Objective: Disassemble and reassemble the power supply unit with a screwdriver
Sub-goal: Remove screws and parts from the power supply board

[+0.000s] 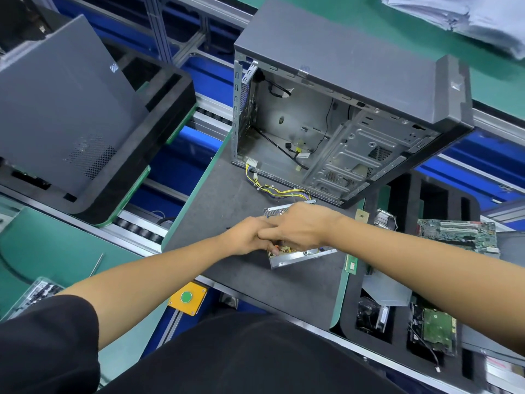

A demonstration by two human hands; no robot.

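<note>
The power supply unit [295,253] lies on the dark grey tabletop [227,200], just in front of the open computer case [335,118], with its cover off and a strip of its circuit board exposed. A bundle of yellow and black wires [272,190] runs from the unit back to the case, ending in a white connector at the case's lower edge.

Both hands meet over the unit. The right hand [301,223] rests on top of it, fingers curled down over the housing and gripping it. The left hand [250,237] comes in from the left side, touching the right hand; its fingers curl at the unit's left edge, but whether they grip anything cannot be told. No screwdriver can be made out in either hand.

To the right, a foam tray [403,194] holds a motherboard [457,231] and a hard drive [436,328] in separate compartments. A yellow box with a green button [186,297] sits at the near edge.
</note>
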